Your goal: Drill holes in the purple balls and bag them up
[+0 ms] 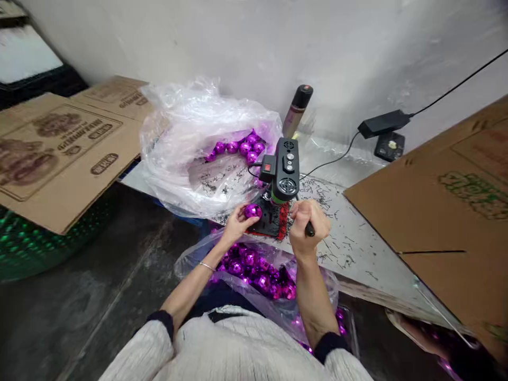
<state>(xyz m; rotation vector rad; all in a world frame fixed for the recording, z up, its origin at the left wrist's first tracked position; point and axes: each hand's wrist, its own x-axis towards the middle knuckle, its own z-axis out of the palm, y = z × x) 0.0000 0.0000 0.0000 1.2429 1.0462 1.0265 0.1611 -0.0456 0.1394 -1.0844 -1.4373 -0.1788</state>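
My left hand (237,225) holds a shiny purple ball (253,211) between thumb and fingers, at the left side of a black machine's base (266,225). The machine's upright black head (288,166) stands above that base. My right hand (308,225) is closed around a black lever handle (310,229) on the machine's right. More purple balls (250,259) fill an open clear plastic bag (194,259) close to my lap. Beyond the machine, other purple balls (233,147) lie in the mouth of a large clear bag (174,143) on the table.
Small dark bits litter the white table (345,254). A spray can (296,114) stands by the wall. Cardboard boxes flank both sides, left (99,127) and right (448,211). A black power adapter (384,124) hangs on a cable. Green shiny balls (51,243) sit lower left.
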